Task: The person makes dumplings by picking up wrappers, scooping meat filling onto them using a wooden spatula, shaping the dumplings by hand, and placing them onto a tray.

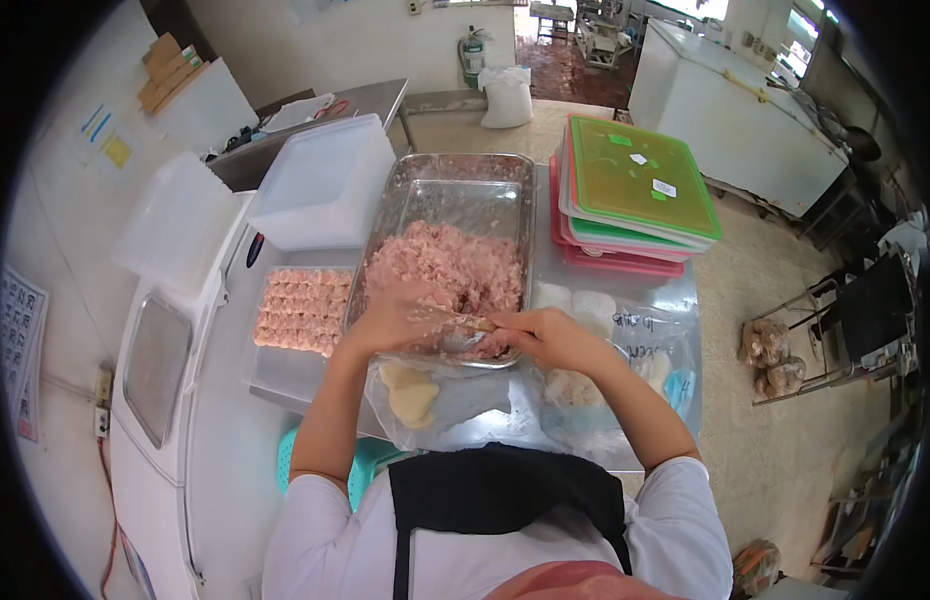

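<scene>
Both hands meet over the near end of a deep metal pan [532, 200], which holds a heap of pinkish minced meat [445, 262]. My left hand [410, 310] is curled, fingers pointing right, around something small and pale that I cannot make out. My right hand [540, 332] pinches at the same spot; what its fingertips hold is too small to name. Left of the pan, rows of small meat dumplings [303, 305] fill a flat tray. A pale yellow stack of what look like dough wrappers [409, 394] lies on clear plastic just below my hands.
Stacked lidded containers [640, 185] stand right of the pan. A translucent white tub [325, 180] is at the back left. Plastic bags [625, 370] with writing lie at the right of the metal table. A white chest freezer [730, 110] stands beyond, and a turquoise basket [365, 465] below left.
</scene>
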`<state>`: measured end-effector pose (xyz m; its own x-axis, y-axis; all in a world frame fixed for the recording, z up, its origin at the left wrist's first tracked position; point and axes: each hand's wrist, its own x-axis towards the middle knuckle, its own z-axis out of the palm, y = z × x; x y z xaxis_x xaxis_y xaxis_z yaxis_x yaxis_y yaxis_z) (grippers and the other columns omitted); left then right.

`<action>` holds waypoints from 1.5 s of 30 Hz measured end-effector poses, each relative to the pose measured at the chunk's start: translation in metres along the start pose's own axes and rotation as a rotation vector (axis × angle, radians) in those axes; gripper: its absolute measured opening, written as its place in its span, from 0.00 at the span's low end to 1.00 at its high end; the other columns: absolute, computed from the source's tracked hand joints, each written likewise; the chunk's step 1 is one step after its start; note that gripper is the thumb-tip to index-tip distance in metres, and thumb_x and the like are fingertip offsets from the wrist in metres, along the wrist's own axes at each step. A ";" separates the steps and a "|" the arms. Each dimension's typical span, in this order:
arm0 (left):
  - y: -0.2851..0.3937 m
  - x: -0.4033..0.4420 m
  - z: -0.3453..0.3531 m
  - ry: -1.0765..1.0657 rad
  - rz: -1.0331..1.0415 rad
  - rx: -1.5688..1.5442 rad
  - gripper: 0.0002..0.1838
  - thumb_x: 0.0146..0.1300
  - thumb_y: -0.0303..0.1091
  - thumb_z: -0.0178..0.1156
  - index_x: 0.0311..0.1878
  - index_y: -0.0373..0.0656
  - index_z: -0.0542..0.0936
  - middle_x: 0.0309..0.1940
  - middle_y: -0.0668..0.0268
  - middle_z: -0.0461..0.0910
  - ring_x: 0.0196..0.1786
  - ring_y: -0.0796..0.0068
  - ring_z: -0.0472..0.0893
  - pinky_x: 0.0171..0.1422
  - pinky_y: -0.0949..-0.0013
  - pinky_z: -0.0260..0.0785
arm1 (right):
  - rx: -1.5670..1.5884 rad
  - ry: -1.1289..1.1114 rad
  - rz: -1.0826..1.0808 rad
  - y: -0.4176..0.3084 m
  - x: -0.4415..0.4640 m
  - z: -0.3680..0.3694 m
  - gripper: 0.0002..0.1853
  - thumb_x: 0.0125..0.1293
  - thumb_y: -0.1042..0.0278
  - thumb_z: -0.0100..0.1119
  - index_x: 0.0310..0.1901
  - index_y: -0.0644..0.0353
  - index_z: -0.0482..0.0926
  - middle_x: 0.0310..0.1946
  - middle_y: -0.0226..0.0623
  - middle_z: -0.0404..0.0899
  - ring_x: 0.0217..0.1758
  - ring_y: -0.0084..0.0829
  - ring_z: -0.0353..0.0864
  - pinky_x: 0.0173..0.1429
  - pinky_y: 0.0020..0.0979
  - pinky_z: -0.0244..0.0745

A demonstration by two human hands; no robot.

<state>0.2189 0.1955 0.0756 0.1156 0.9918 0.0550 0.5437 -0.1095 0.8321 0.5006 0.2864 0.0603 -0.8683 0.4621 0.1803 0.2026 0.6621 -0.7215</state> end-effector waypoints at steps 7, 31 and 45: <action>-0.065 0.012 0.017 0.239 -0.092 0.097 0.18 0.53 0.36 0.70 0.44 0.38 0.80 0.41 0.60 0.81 0.43 0.69 0.80 0.47 0.66 0.73 | -0.385 0.270 -0.032 -0.024 0.011 0.001 0.16 0.69 0.55 0.53 0.53 0.50 0.80 0.36 0.44 0.82 0.40 0.46 0.82 0.45 0.42 0.76; -0.044 -0.049 -0.037 0.227 0.193 0.007 0.25 0.49 0.37 0.73 0.49 0.37 0.79 0.45 0.59 0.81 0.51 0.66 0.78 0.59 0.66 0.67 | -0.573 0.240 0.160 -0.156 0.013 0.024 0.15 0.66 0.60 0.59 0.51 0.53 0.81 0.34 0.40 0.81 0.36 0.45 0.81 0.38 0.40 0.76; -0.047 -0.133 -0.128 0.159 0.139 -0.045 0.21 0.49 0.37 0.74 0.45 0.38 0.80 0.42 0.64 0.82 0.45 0.71 0.78 0.51 0.66 0.70 | -0.279 0.098 0.140 -0.185 0.078 0.115 0.15 0.70 0.63 0.55 0.52 0.63 0.79 0.43 0.48 0.82 0.45 0.46 0.81 0.50 0.37 0.74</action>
<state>0.0715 0.0771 0.0999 0.0528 0.9656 0.2545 0.4931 -0.2468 0.8342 0.3437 0.1321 0.1305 -0.7782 0.6058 0.1655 0.4449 0.7179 -0.5354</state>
